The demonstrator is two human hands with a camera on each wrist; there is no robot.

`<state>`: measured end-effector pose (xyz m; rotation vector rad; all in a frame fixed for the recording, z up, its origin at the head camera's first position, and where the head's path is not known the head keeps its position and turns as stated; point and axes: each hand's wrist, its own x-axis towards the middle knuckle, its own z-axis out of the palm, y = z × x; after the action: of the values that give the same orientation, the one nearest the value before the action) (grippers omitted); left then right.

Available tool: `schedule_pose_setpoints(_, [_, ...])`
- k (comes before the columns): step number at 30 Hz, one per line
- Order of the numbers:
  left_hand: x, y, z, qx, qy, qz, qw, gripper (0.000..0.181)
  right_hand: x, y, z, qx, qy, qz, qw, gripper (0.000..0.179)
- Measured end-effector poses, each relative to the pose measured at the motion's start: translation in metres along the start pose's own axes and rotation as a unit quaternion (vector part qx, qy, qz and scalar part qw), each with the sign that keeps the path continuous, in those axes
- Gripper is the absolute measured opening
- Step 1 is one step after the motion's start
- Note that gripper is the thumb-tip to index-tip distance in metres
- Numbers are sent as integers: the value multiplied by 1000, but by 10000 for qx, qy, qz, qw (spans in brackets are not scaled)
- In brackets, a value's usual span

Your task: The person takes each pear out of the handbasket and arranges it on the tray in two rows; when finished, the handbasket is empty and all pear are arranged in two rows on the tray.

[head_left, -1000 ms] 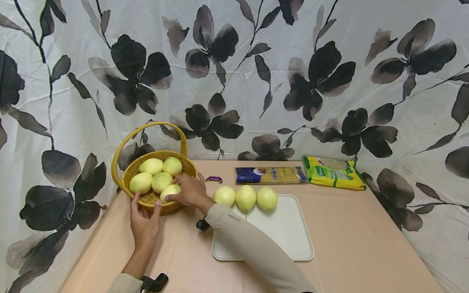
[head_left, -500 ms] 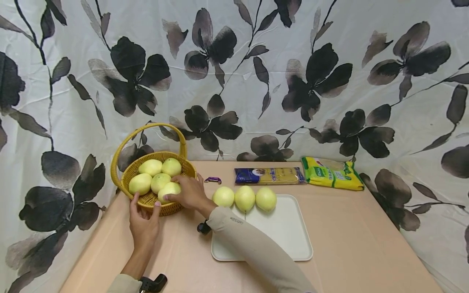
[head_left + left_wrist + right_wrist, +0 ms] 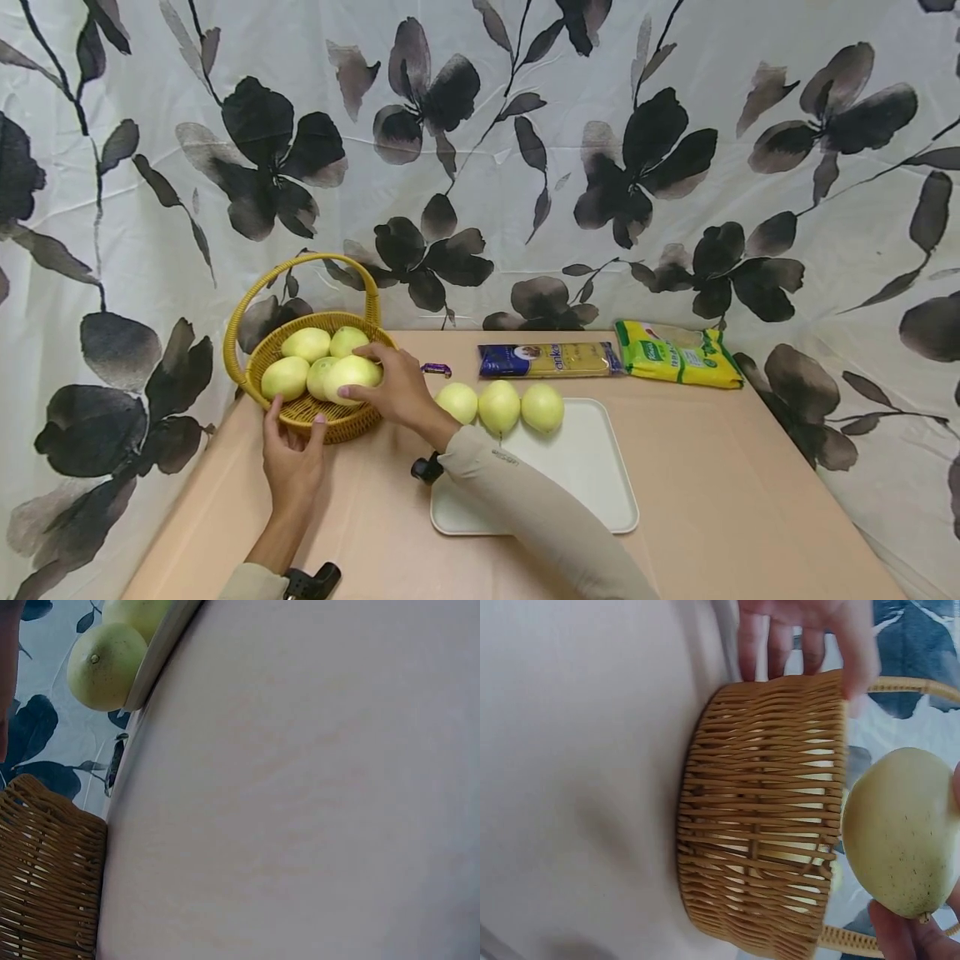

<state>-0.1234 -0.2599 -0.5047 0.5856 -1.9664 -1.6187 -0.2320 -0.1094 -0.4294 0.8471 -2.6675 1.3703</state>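
A yellow wicker basket [image 3: 347,430] with a tall handle stands on the table's left side, several pale yellow-green pears [image 3: 285,378] inside it. My left hand [image 3: 292,467] holds the near-left rim; in the right wrist view its fingers [image 3: 781,645] lie along the outer wall with the thumb at the rim. My right hand [image 3: 405,390] grips a pear [image 3: 351,379] between thumb and fingers, raised over the basket's right side. Close up in the right wrist view, this speckled pear [image 3: 904,832] shows a short stem and sits above rim height.
Right of the basket lies a white tray [image 3: 592,492] with three pears [image 3: 498,407] along its far edge, partly under my right forearm. Behind are a small purple wrapped item [image 3: 437,369], a blue-and-gold packet [image 3: 551,360] and a yellow-green bag [image 3: 678,356]. A floral curtain hangs behind.
My right hand has lifted the pear from the basket's near right side, up and slightly away from the rim. My left hand stays at the rim.
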Motion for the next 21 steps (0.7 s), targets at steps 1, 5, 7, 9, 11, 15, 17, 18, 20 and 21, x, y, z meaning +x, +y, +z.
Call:
schedule_pose_setpoints(1, [0, 0, 0, 9, 0, 4, 10000, 79, -2, 0, -2, 112, 34, -7, 9999, 58])
schedule_pose_setpoints(5, [0, 0, -1, 21, -25, 42, 10000, 79, -9, 2, -12, 489, 173, -66, 9986, 59])
schedule_pose_setpoints(7, [0, -1, 0, 15, -38, 65, 10000, 79, -12, 2, -18, 613, 239, -113, 9978, 59])
schedule_pose_setpoints(9, [1, 0, 0, 8, -31, 80, 10000, 79, -15, 2, -25, 692, 299, -141, 9971, 60])
schedule_pose_setpoints(11, [2, 0, 1, 8, -6, 76, 10000, 79, -18, 3, -32, 768, 352, -166, 9963, 59])
schedule_pose_setpoints(15, [3, 0, 2, 15, 24, 66, 10000, 79, -26, 6, -46, 1029, 471, -210, 9934, 59])
schedule_pose_setpoints(17, [3, -1, 1, 30, 26, 62, 10000, 79, -30, 8, -53, 1147, 509, -204, 9919, 59])
schedule_pose_setpoints(18, [2, -1, 1, 31, 20, 56, 10000, 79, -32, 9, -56, 1188, 528, -186, 9913, 59])
schedule_pose_setpoints(20, [2, -2, 0, 54, 5, 46, 10000, 79, -36, 12, -62, 1248, 569, -154, 9904, 60])
schedule_pose_setpoints(21, [1, -2, 0, 64, -1, 42, 10000, 79, -38, 14, -64, 1269, 597, -128, 9900, 60])
